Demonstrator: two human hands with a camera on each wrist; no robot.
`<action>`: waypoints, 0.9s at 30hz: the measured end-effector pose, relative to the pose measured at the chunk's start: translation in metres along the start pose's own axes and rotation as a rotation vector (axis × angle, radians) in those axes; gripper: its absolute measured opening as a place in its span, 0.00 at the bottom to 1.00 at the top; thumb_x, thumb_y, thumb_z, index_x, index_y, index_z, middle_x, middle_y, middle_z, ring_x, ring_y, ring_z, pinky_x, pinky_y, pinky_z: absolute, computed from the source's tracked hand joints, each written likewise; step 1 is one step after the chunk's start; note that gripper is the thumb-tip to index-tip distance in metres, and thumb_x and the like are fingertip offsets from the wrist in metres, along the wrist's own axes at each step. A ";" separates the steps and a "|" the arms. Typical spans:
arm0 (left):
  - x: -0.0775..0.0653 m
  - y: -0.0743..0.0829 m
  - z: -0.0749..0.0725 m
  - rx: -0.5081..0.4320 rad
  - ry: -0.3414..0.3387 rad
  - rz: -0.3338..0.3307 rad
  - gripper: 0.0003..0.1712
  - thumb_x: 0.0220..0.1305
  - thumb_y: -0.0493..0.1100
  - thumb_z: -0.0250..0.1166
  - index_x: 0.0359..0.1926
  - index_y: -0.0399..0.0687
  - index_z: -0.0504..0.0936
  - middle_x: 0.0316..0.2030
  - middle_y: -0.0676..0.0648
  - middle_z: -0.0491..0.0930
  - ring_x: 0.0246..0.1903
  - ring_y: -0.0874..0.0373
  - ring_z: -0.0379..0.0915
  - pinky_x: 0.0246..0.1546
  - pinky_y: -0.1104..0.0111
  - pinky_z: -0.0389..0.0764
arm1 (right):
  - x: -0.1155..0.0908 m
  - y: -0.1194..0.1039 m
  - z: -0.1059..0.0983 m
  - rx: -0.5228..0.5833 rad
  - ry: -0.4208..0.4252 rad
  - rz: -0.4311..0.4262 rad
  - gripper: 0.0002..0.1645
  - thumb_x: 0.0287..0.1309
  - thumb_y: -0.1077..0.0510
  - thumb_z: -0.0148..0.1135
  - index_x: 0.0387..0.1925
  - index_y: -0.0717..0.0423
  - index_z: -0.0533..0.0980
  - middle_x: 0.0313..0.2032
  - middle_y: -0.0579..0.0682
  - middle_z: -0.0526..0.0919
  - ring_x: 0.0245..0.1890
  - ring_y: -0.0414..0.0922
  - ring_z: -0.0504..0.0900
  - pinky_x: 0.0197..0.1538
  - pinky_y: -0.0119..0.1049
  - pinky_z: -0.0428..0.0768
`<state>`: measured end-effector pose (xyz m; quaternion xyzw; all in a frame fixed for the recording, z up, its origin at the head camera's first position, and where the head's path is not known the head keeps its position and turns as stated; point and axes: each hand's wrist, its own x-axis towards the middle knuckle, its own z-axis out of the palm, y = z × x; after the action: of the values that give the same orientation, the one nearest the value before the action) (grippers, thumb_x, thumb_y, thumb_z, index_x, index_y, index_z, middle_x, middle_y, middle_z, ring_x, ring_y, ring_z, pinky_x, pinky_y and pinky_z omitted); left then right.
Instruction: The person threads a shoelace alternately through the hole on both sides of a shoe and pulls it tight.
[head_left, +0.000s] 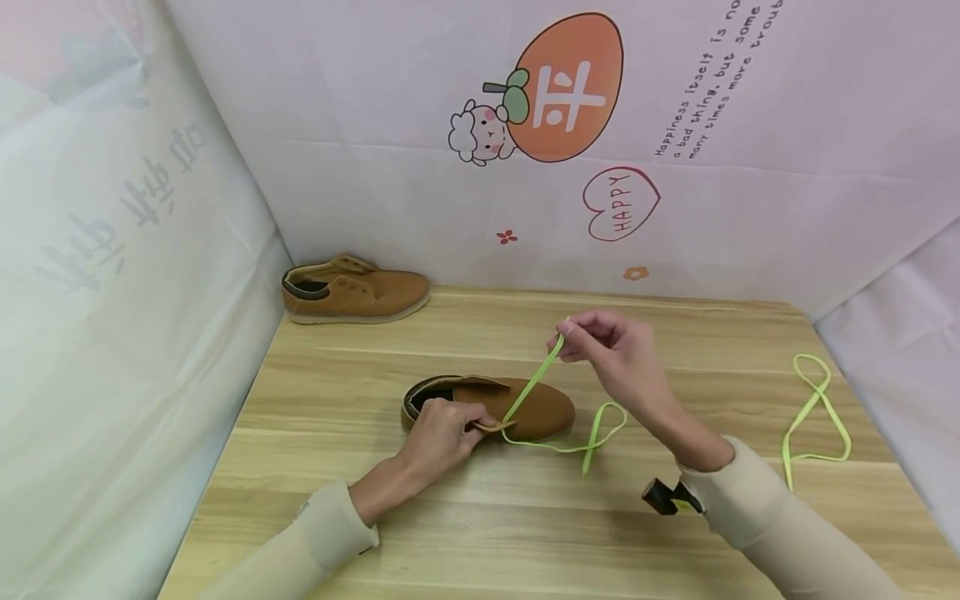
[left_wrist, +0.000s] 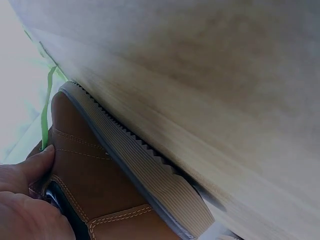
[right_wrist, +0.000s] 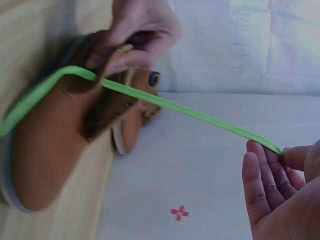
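A brown shoe (head_left: 540,410) lies on its sole mid-table, toe to the right. My left hand (head_left: 442,437) pinches the shoe's near eyelet flap between thumb and fingers. In the left wrist view the thumb presses on the brown upper (left_wrist: 80,165) near the flap. A neon green shoelace (right_wrist: 200,117) passes through that flap. My right hand (head_left: 618,354), raised above the toe, pinches one end of the lace and holds it taut. The lace's other part trails over the shoe's near side and ends in a loose loop on the table to the right.
A second brown shoe (head_left: 382,293), unlaced, stands at the table's back left corner. Another green shoelace (head_left: 817,408) lies looped near the right edge. White printed sheets (head_left: 375,125) rise behind and beside the wooden table (head_left: 525,533).
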<state>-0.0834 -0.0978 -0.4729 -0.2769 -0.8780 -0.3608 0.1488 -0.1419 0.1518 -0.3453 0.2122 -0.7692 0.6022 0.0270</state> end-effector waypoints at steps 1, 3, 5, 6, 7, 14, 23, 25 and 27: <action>0.000 0.000 0.000 -0.005 0.002 -0.004 0.16 0.48 0.23 0.78 0.34 0.47 0.92 0.32 0.53 0.92 0.27 0.73 0.75 0.26 0.79 0.75 | 0.002 -0.003 -0.002 0.002 0.009 -0.008 0.09 0.73 0.69 0.62 0.40 0.76 0.82 0.32 0.55 0.91 0.29 0.41 0.90 0.40 0.37 0.89; 0.000 0.000 0.000 -0.013 0.003 -0.016 0.16 0.48 0.23 0.79 0.33 0.48 0.92 0.31 0.53 0.92 0.25 0.73 0.72 0.24 0.79 0.74 | 0.006 -0.008 -0.005 0.011 0.029 -0.022 0.09 0.72 0.69 0.63 0.40 0.76 0.82 0.31 0.52 0.91 0.28 0.41 0.90 0.39 0.37 0.89; 0.001 0.000 0.000 -0.015 0.004 -0.025 0.16 0.47 0.24 0.80 0.32 0.49 0.92 0.31 0.53 0.91 0.24 0.74 0.69 0.24 0.80 0.72 | 0.010 -0.014 -0.009 0.029 0.051 -0.029 0.09 0.72 0.69 0.64 0.39 0.76 0.82 0.30 0.52 0.91 0.28 0.43 0.90 0.39 0.37 0.89; 0.001 0.000 0.000 -0.014 0.003 -0.027 0.16 0.47 0.24 0.80 0.32 0.49 0.92 0.31 0.54 0.91 0.24 0.74 0.69 0.24 0.80 0.72 | 0.012 -0.017 -0.012 0.042 0.064 -0.031 0.08 0.71 0.68 0.64 0.39 0.75 0.83 0.30 0.52 0.91 0.28 0.43 0.90 0.39 0.37 0.89; 0.001 0.000 0.000 -0.015 0.001 -0.029 0.16 0.47 0.24 0.80 0.32 0.49 0.92 0.31 0.54 0.91 0.23 0.74 0.67 0.23 0.80 0.71 | 0.013 -0.019 -0.014 0.057 0.076 -0.035 0.08 0.71 0.68 0.65 0.39 0.74 0.83 0.30 0.53 0.91 0.28 0.44 0.90 0.39 0.37 0.89; 0.002 -0.001 0.000 -0.013 -0.011 -0.027 0.15 0.48 0.25 0.80 0.33 0.48 0.92 0.31 0.53 0.92 0.22 0.74 0.65 0.23 0.80 0.69 | 0.020 -0.035 -0.025 0.132 0.118 -0.030 0.06 0.71 0.66 0.67 0.38 0.67 0.85 0.30 0.52 0.91 0.28 0.44 0.90 0.40 0.36 0.89; 0.002 -0.001 -0.001 -0.023 -0.016 -0.039 0.14 0.50 0.26 0.80 0.33 0.48 0.92 0.31 0.53 0.92 0.20 0.73 0.60 0.20 0.80 0.64 | 0.021 -0.044 -0.029 0.138 0.127 -0.026 0.07 0.70 0.63 0.69 0.39 0.67 0.86 0.31 0.54 0.91 0.28 0.44 0.90 0.40 0.36 0.89; 0.002 -0.001 -0.002 -0.023 -0.013 -0.038 0.13 0.50 0.27 0.80 0.33 0.48 0.92 0.31 0.52 0.91 0.20 0.73 0.60 0.20 0.80 0.63 | 0.021 -0.044 -0.029 0.146 0.124 -0.027 0.07 0.70 0.63 0.69 0.39 0.67 0.86 0.31 0.54 0.91 0.28 0.44 0.90 0.40 0.37 0.89; 0.002 0.000 -0.002 -0.019 -0.005 -0.029 0.12 0.51 0.28 0.81 0.34 0.47 0.92 0.31 0.52 0.91 0.20 0.73 0.63 0.20 0.79 0.65 | 0.021 -0.045 -0.030 0.156 0.116 -0.024 0.07 0.70 0.64 0.69 0.39 0.68 0.86 0.31 0.55 0.91 0.29 0.44 0.90 0.41 0.37 0.89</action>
<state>-0.0851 -0.0984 -0.4709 -0.2663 -0.8789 -0.3705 0.1388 -0.1513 0.1655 -0.2899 0.1877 -0.7143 0.6713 0.0624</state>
